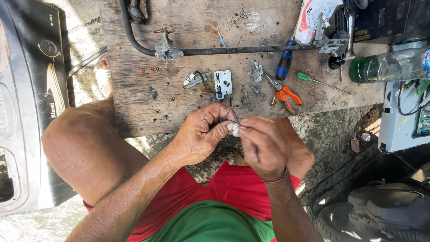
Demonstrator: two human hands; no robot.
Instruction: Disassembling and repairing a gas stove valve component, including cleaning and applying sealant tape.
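Observation:
My left hand point(202, 132) and my right hand point(264, 145) meet just in front of a worn wooden board point(134, 103), both pinching one small white part point(235, 129) between thumbs and fingertips. Most of the part is hidden by my fingers. On the board just beyond my hands lie a small white switch plate point(223, 83) with a black wire to a metal bracket point(195, 79), several tiny springs and screws point(244, 95), and orange-handled pliers point(283, 94).
A black pipe with a metal valve point(166, 50) crosses the board. A blue-handled screwdriver point(284, 65), a green-handled screwdriver point(318, 80), a green bottle point(385, 66) and a white bag point(313, 18) lie at the right. A black stove top point(27, 89) stands at the left.

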